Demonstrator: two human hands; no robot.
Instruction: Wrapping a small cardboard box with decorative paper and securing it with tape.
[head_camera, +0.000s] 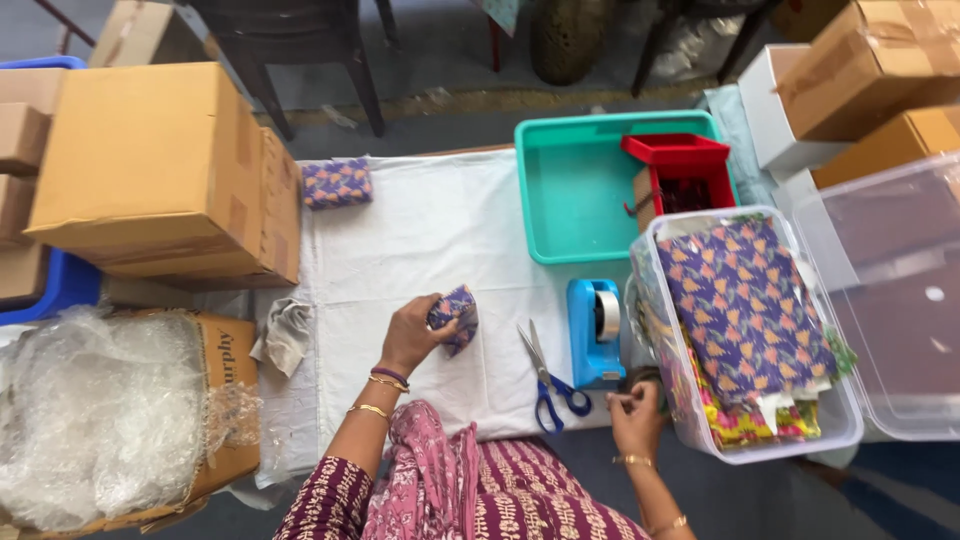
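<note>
Keep your left hand clamped on the wrapped parcel lying on the bench so the paper stays tight, while your right hand, fingers pinched together, brings tape from beside the dispenser.

A teal tray sits at the far edge of the white cloth, with a red bin against its right side. A second patterned parcel lies near the big cardboard box. A clear tub holds folded printed fabric. Bubble wrap fills an open carton at left, a grey rag beside it
</note>
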